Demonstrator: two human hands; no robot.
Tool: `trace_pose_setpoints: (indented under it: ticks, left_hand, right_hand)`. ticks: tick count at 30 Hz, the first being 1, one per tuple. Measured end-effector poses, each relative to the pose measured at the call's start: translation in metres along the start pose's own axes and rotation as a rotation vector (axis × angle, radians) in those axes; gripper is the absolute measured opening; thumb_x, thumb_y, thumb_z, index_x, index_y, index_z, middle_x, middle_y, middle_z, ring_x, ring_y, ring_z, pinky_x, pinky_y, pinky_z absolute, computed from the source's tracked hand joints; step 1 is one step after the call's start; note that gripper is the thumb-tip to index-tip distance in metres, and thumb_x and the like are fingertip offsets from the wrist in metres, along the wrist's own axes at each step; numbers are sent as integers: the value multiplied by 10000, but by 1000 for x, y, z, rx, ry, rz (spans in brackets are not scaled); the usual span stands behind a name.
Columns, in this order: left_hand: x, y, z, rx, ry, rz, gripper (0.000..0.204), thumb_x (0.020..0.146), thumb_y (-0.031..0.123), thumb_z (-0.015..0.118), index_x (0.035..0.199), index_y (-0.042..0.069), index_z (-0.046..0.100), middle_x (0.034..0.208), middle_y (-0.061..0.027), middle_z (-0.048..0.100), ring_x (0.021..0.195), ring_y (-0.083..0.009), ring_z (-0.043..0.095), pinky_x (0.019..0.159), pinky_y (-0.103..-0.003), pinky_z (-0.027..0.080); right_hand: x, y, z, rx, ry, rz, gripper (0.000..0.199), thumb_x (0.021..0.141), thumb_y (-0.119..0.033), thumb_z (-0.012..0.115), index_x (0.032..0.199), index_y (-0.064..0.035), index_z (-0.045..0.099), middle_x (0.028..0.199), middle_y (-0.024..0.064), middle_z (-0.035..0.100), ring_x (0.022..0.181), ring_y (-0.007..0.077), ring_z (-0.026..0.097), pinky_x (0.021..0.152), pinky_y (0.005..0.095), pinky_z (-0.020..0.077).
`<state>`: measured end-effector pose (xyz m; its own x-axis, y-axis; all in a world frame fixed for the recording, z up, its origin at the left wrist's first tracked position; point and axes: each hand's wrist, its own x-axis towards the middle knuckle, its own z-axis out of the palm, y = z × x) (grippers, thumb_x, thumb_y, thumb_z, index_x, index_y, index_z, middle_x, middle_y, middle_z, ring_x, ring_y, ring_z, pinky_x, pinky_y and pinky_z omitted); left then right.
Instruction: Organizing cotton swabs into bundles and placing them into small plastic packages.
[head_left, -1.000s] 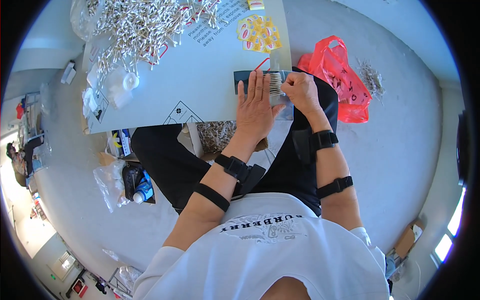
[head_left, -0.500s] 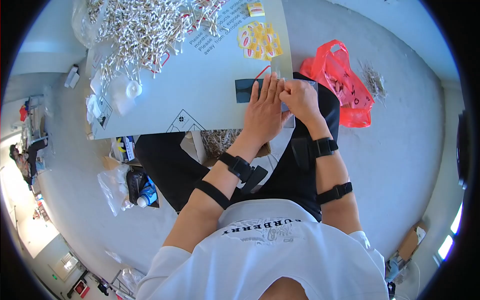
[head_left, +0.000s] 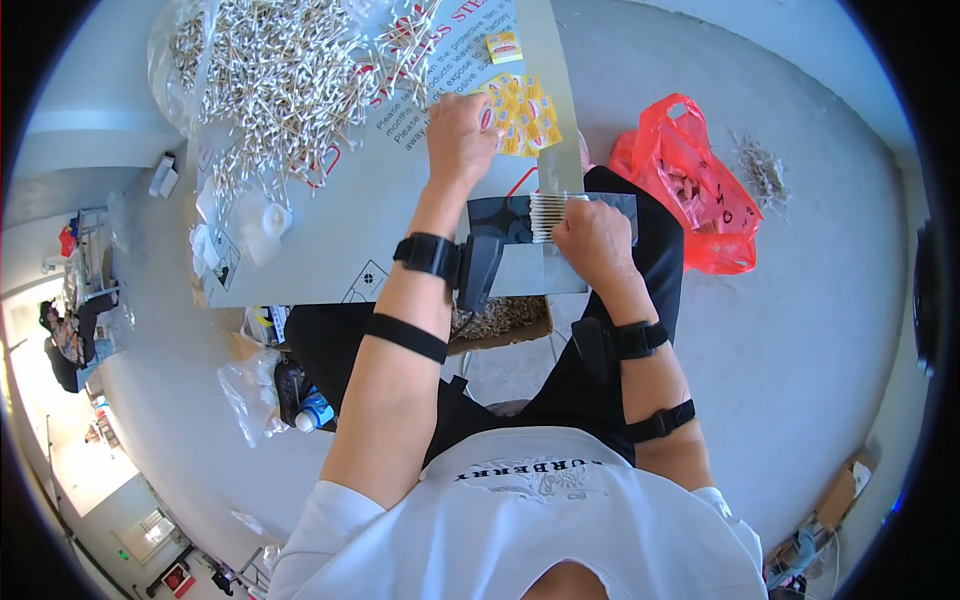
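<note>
My left hand (head_left: 462, 140) is at the left edge of a spread of small yellow paper labels (head_left: 535, 120). Its fingers are curled, and one label shows between thumb and forefinger. My right hand (head_left: 600, 240) is closed at the right end of a neat row of white cotton swabs (head_left: 546, 216), its fingers bearing on them. The swabs lie side by side across a dark flat strip (head_left: 492, 220) near the table's front right corner. The right fingertips are partly hidden beneath the hand.
A big heap of loose cotton swabs (head_left: 280, 85) covers the far left of the table (head_left: 330, 250). One yellow label stack (head_left: 504, 47) sits at the back. On the floor stand a red plastic bag (head_left: 690, 190) to the right and a cardboard box (head_left: 510, 330) under the table.
My left hand has left the dark strip and moved up and left to the yellow labels, uncovering the swab row. My right hand stays at the strip.
</note>
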<state>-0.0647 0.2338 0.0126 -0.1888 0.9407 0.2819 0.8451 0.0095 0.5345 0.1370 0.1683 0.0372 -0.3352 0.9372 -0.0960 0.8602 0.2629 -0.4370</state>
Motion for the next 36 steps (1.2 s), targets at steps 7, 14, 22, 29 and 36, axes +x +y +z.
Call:
trace_pose_setpoints:
  ticks: [7,14,22,29,36]
  left_hand:
    - [25,-1,-5,104,-365,-114,372,643,192,855,948,117,656,1059,-93,580,1077,-318,526,904,-405,461]
    - [25,-5,-6,24,-213,-36,343,631,187,855,899,85,668,935,-91,607,951,-286,583,822,-399,484]
    - [20,-7,-13,22,-313,-74,343,639,155,833,913,34,666,961,-133,655,931,-324,618,813,-422,494]
    - [-17,14,-18,-540,-363,-181,307,658,63,810,910,-23,656,790,-134,686,678,-191,651,640,-302,501]
    - [-72,59,-33,-902,-469,-445,90,797,41,735,827,-7,666,667,16,602,552,-44,506,517,-217,424]
  right_hand:
    - [0,2,1,27,3,6,129,745,-138,590,699,-25,633,724,219,660,704,386,668,664,476,537]
    - [-1,3,3,22,31,9,141,748,-146,588,698,-22,630,729,221,660,704,394,663,672,484,536]
    - [17,0,-13,140,97,13,176,799,-188,604,720,-33,631,688,208,646,687,394,659,638,495,526]
    - [45,11,-1,785,250,26,294,801,-98,729,1003,95,636,865,138,660,693,198,627,647,308,496]
    - [20,19,1,1191,-50,166,83,835,-34,683,853,45,668,722,20,626,666,61,545,602,231,445]
